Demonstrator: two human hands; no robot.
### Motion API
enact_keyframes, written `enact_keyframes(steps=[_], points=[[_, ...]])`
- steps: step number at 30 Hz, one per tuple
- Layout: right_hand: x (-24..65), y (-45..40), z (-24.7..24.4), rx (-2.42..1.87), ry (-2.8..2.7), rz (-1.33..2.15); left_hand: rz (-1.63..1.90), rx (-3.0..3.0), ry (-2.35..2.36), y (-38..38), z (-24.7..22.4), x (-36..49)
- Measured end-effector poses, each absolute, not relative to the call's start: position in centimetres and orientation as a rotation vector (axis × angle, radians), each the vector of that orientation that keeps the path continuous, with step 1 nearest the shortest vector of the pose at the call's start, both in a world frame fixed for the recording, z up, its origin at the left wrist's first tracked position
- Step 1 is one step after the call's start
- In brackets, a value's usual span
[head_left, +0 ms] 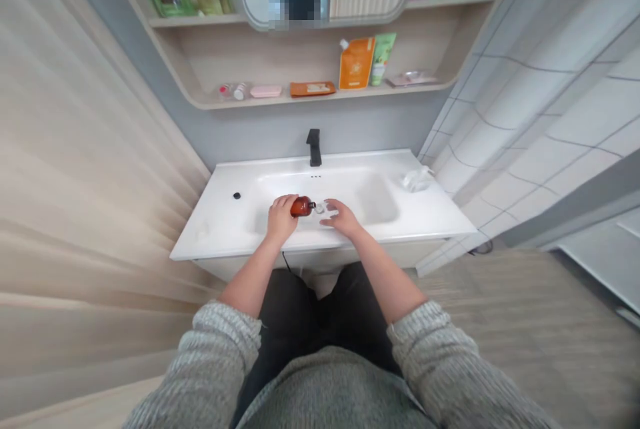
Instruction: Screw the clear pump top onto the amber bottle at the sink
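Observation:
Over the white sink [385, 199], my left hand [280, 217] is wrapped round a brown bottle [302, 206]. This bottle lies tilted on its side, its dark neck pointing right. My right hand [344, 218] grips a clear container [321, 208] whose round mouth is close to the bottle's neck. Whether the two touch, I cannot tell. The fingers cover much of the clear container. A small round black piece [237, 196] lies on the counter to the left of the basin.
A black faucet [314, 147] stands behind the basin. On the counter at right is a clear plastic item [418, 180]. The shelf [240, 101] above carries an orange pouch [357, 64], a green tube [383, 59] and an orange packet [312, 88]. A beige curtain [90, 169] hangs at left.

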State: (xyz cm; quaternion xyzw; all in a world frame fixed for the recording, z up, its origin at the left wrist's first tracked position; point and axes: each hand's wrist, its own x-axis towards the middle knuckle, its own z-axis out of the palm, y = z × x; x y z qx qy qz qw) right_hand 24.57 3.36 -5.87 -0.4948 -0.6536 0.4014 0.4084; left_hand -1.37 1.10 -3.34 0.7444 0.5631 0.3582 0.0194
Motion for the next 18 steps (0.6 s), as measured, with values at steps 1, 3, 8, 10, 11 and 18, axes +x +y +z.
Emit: enact_keyframes(steps=[1,3,8,10,11,18], points=[[24.6,3.4,-5.9,-1.250,-1.654,1.002,1.113,2.314,1.753,1.1,-3.3,-1.4],[24.6,3.4,-6.0,-1.254,-1.670,0.990,1.121,2.319,1.761,1.0,-3.3,-1.3],[24.5,3.5,-6.2,-1.275,-1.705,0.951,1.085,2.344,1.818,0.4,-3.1,-1.1],[24.4,3.5,-6.2,-1.297,-1.716,0.929,1.034,2.351,1.860,0.2,-2.9,-0.9],[24.4,3.5,-6.2,-1.306,-1.719,0.923,1.010,2.357,1.879,0.1,-2.8,-0.9],[24.4,3.6,-6.4,-1.305,-1.735,0.898,0.993,2.400,1.936,-0.1,-2.8,-0.7]])
